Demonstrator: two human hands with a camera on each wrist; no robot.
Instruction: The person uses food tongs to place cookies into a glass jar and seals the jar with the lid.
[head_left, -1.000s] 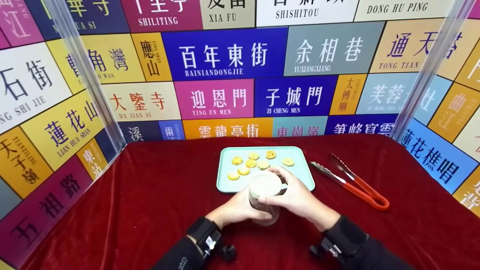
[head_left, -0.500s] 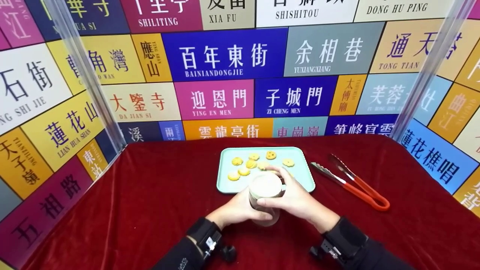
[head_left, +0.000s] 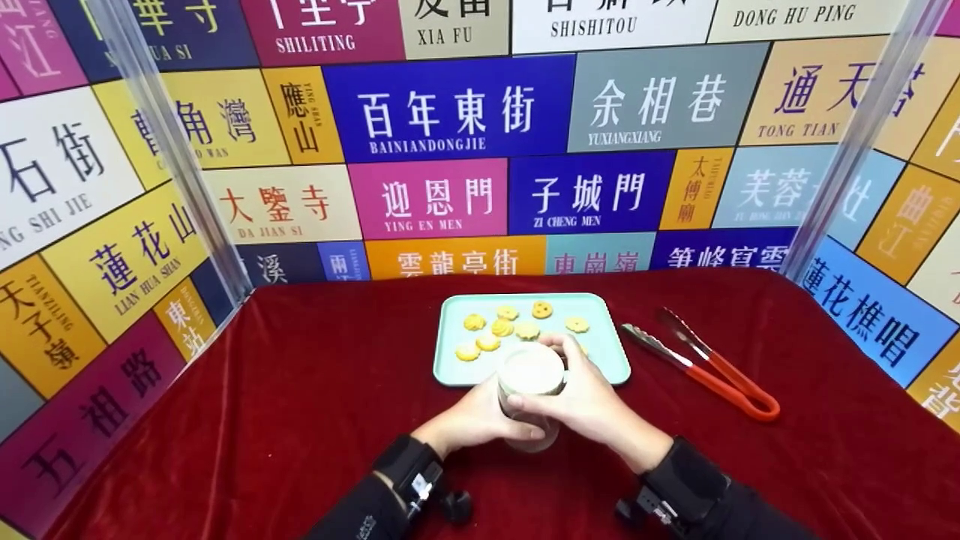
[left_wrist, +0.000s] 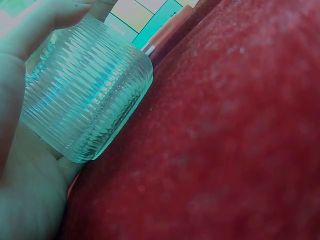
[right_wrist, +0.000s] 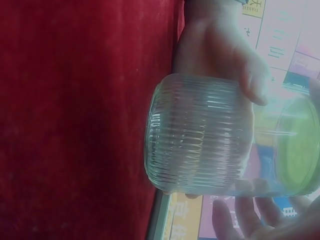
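Observation:
A clear ribbed glass jar (right_wrist: pixel 200 135) stands roughly upright between my two hands, its pale round lid (head_left: pixel 531 367) facing the head camera. My left hand (head_left: pixel 469 416) grips the jar's body from the left, thumb across the near side. Higher up, my right hand (head_left: pixel 589 394) curls round the top by the lid, thumb in front and fingers behind. The left wrist view shows the ribbed glass (left_wrist: pixel 95 90) close above the red cloth; whether it touches is unclear. Greenish in the right wrist view, the lid (right_wrist: pixel 300 145) sits on the jar's top.
Just behind the jar lies a mint-green tray (head_left: pixel 452 367) with several cookies (head_left: pixel 502 327). Metal tongs with red handles (head_left: pixel 731 386) lie to its right. Red velvet cloth (head_left: pixel 337 360) covers the table. Printed sign walls (head_left: pixel 450 112) and clear posts (head_left: pixel 862 135) enclose the back.
My right hand has turned slightly on the jar's top: its fingers have drawn in and the wrist has shifted a little left. The left hand and jar stay in place.

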